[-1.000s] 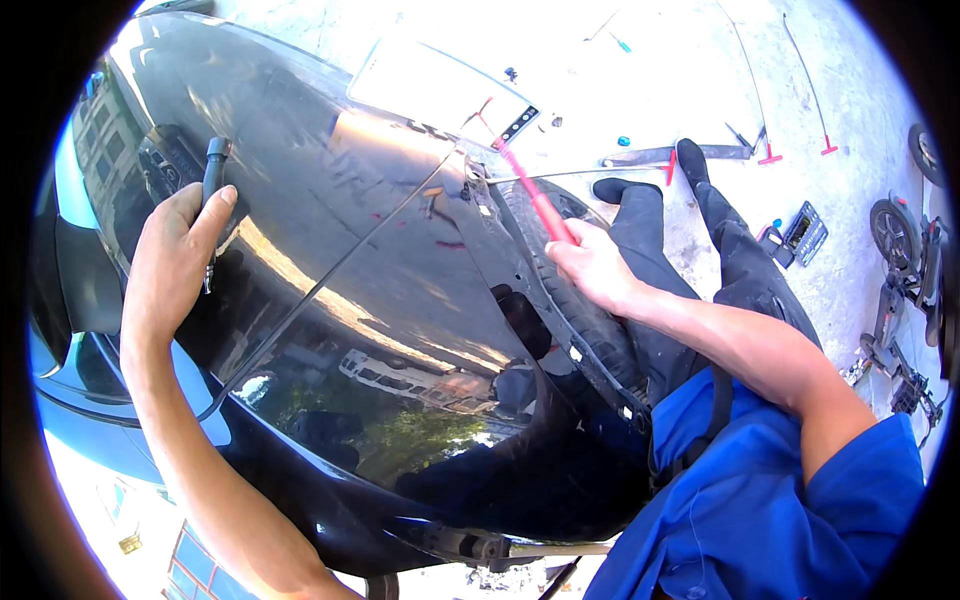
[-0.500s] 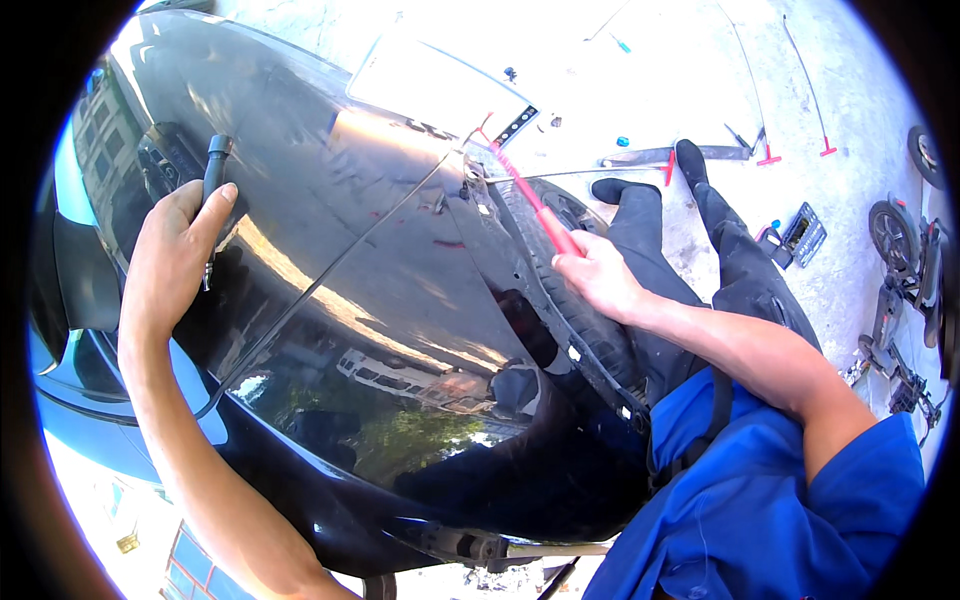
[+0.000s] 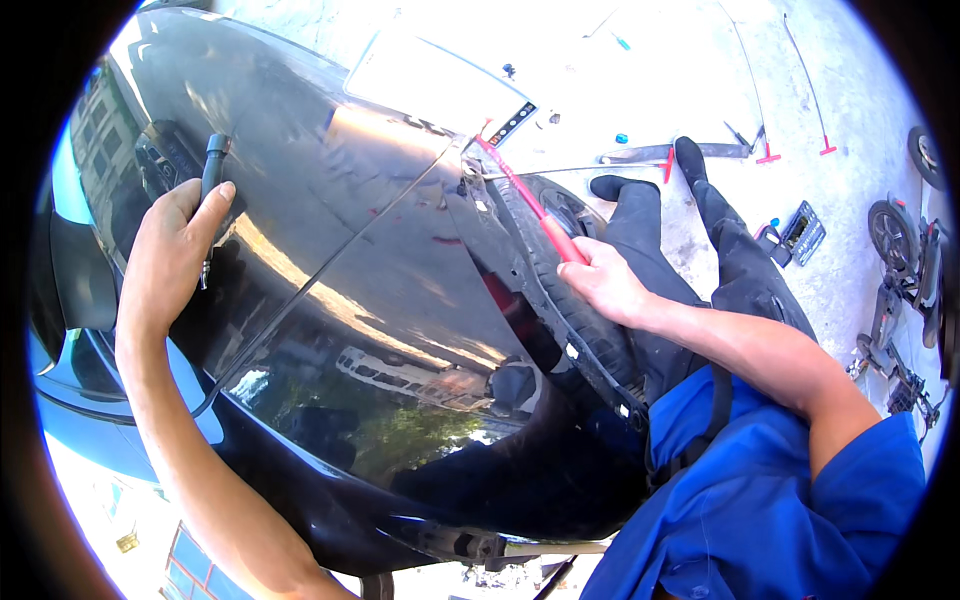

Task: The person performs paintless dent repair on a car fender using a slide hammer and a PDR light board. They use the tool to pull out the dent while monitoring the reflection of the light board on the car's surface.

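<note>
Head view, left hand [image 3: 168, 258] gripping tool [image 3: 212, 162], right hand [image 3: 608, 285] gripping rod [image 3: 558, 234], tyre [image 3: 608, 348] alongside, scooter [image 3: 893, 236]

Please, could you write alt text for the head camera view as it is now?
A person's right hand grips a red tool and the left hand holds a dark tool, both at a glossy black car. Red-handled rods lie on the pale ground beyond.
</note>
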`<state>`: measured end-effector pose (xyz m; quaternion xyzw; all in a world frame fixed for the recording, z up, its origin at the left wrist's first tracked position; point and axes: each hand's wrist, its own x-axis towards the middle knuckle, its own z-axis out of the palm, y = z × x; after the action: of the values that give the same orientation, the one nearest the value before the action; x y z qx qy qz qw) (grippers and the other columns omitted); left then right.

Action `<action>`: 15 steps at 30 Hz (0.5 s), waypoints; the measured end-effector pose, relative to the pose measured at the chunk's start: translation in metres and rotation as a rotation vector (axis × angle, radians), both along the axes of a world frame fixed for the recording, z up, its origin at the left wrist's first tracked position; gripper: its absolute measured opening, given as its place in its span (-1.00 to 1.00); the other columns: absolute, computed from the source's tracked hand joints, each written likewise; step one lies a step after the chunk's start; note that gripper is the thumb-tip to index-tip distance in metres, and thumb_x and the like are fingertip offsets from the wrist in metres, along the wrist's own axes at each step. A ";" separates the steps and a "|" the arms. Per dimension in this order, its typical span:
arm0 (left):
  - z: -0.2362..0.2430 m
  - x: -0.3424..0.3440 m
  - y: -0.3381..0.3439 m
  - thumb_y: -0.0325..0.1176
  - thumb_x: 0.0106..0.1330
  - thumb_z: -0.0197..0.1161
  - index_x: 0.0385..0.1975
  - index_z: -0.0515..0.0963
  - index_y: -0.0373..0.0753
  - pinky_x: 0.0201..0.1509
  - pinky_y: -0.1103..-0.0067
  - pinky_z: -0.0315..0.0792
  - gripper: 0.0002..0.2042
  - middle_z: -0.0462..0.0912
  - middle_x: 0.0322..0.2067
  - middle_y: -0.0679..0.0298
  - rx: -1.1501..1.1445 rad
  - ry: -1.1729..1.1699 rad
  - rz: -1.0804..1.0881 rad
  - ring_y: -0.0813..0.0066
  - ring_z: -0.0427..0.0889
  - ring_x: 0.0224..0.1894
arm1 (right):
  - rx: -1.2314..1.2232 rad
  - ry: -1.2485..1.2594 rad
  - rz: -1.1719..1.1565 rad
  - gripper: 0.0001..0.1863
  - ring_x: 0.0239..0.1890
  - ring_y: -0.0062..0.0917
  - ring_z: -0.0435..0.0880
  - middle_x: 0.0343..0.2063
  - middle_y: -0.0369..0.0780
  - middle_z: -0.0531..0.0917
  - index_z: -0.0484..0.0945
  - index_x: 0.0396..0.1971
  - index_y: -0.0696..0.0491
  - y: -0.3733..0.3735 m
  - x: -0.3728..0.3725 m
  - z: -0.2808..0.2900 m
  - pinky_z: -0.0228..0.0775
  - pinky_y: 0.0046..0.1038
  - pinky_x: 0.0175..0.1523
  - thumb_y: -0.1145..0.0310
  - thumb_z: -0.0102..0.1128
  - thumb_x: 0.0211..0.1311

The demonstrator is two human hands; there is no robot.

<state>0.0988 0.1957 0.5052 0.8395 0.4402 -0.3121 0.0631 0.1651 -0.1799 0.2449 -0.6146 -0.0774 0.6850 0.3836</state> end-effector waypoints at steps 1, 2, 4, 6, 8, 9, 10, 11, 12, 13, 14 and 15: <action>0.000 -0.001 -0.001 -0.03 0.51 0.12 -0.52 0.30 -0.32 -0.41 0.42 0.19 -0.52 0.15 -0.62 0.29 0.010 0.009 0.008 0.52 0.17 -0.52 | -0.033 -0.047 -0.037 -0.82 -0.60 -0.74 0.39 -0.61 -0.39 0.45 0.43 -0.36 0.07 0.001 0.001 0.002 0.19 -0.54 -0.52 0.28 0.15 0.33; 0.000 0.001 -0.001 -0.02 0.51 0.11 -0.52 0.30 -0.32 -0.41 0.42 0.19 -0.52 0.15 -0.62 0.30 0.001 0.002 0.009 0.52 0.17 -0.52 | -0.031 -0.023 -0.092 -0.81 -0.60 -0.74 0.38 -0.61 -0.39 0.45 0.44 -0.37 0.07 0.001 0.000 0.003 0.20 -0.54 -0.52 0.28 0.15 0.33; -0.001 0.004 -0.002 -0.02 0.51 0.11 -0.52 0.30 -0.31 -0.40 0.42 0.19 -0.52 0.15 -0.62 0.31 -0.023 -0.007 0.009 0.53 0.17 -0.52 | -0.032 0.028 -0.204 -0.81 -0.60 -0.74 0.38 -0.60 -0.40 0.46 0.44 -0.37 0.07 -0.001 -0.003 0.004 0.20 -0.54 -0.51 0.28 0.15 0.33; -0.003 0.003 -0.002 -0.02 0.51 0.11 -0.52 0.30 -0.30 -0.40 0.42 0.18 -0.53 0.15 -0.62 0.32 -0.008 -0.010 -0.009 0.54 0.17 -0.52 | 0.002 0.043 -0.037 -0.81 -0.60 -0.75 0.38 -0.60 -0.40 0.46 0.44 -0.35 0.08 -0.003 0.001 0.002 0.20 -0.54 -0.51 0.27 0.15 0.34; -0.002 0.003 -0.001 -0.02 0.51 0.11 -0.52 0.30 -0.30 -0.40 0.42 0.19 -0.53 0.15 -0.61 0.32 0.000 -0.013 -0.020 0.54 0.17 -0.52 | -0.002 0.028 -0.024 -0.81 -0.59 -0.75 0.38 -0.60 -0.40 0.46 0.44 -0.34 0.08 -0.002 0.006 0.003 0.20 -0.54 -0.51 0.27 0.15 0.34; -0.002 0.001 0.002 -0.02 0.51 0.11 -0.52 0.30 -0.30 -0.40 0.42 0.19 -0.53 0.15 -0.61 0.32 -0.005 -0.008 -0.019 0.54 0.17 -0.52 | -0.027 0.011 -0.091 -0.80 -0.59 -0.75 0.38 -0.60 -0.40 0.45 0.44 -0.34 0.08 0.000 0.006 0.007 0.21 -0.54 -0.50 0.27 0.15 0.34; -0.003 -0.001 0.002 -0.02 0.51 0.11 -0.51 0.30 -0.30 -0.40 0.42 0.19 -0.53 0.15 -0.61 0.32 -0.009 -0.004 -0.017 0.54 0.17 -0.51 | -0.053 -0.006 -0.158 -0.80 -0.58 -0.75 0.38 -0.60 -0.40 0.45 0.44 -0.34 0.08 0.001 0.005 0.009 0.21 -0.54 -0.50 0.26 0.15 0.34; -0.004 0.000 0.002 -0.03 0.51 0.11 -0.51 0.30 -0.30 -0.40 0.41 0.20 -0.53 0.15 -0.61 0.32 -0.013 -0.003 -0.011 0.54 0.17 -0.51 | -0.042 0.068 -0.233 -0.80 -0.56 -0.75 0.39 -0.60 -0.39 0.46 0.44 -0.34 0.08 -0.002 -0.001 0.003 0.22 -0.53 -0.49 0.26 0.15 0.34; -0.003 0.000 0.002 -0.03 0.51 0.11 -0.51 0.30 -0.31 -0.39 0.41 0.20 -0.53 0.15 -0.61 0.31 -0.013 -0.001 -0.004 0.53 0.17 -0.51 | -0.017 0.056 -0.128 -0.80 -0.57 -0.75 0.39 -0.60 -0.39 0.46 0.44 -0.34 0.08 -0.002 0.000 0.003 0.22 -0.53 -0.49 0.26 0.15 0.34; -0.002 0.000 0.002 -0.03 0.51 0.11 -0.51 0.30 -0.31 -0.39 0.41 0.20 -0.53 0.15 -0.60 0.31 -0.013 0.001 0.003 0.53 0.17 -0.51 | 0.008 0.044 -0.024 -0.80 -0.57 -0.75 0.39 -0.60 -0.39 0.46 0.44 -0.33 0.08 -0.003 0.002 0.002 0.21 -0.54 -0.49 0.26 0.15 0.35; -0.002 -0.002 0.001 -0.03 0.51 0.11 -0.51 0.30 -0.31 -0.39 0.41 0.20 -0.53 0.15 -0.60 0.31 -0.023 -0.014 -0.001 0.53 0.18 -0.51 | 0.034 0.032 0.081 -0.80 -0.58 -0.75 0.39 -0.60 -0.39 0.46 0.44 -0.33 0.08 -0.003 0.003 0.002 0.21 -0.54 -0.50 0.26 0.15 0.35; -0.004 -0.004 0.001 -0.03 0.51 0.11 -0.51 0.30 -0.32 -0.39 0.42 0.21 -0.53 0.15 -0.60 0.31 -0.030 -0.033 -0.005 0.53 0.18 -0.51 | 0.035 0.001 0.062 -0.80 -0.58 -0.75 0.39 -0.60 -0.39 0.46 0.43 -0.33 0.08 -0.004 0.001 0.003 0.21 -0.55 -0.50 0.26 0.14 0.36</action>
<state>0.0953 0.1962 0.5015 0.8446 0.4324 -0.3050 0.0819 0.1658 -0.1838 0.2479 -0.6045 -0.1082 0.6955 0.3729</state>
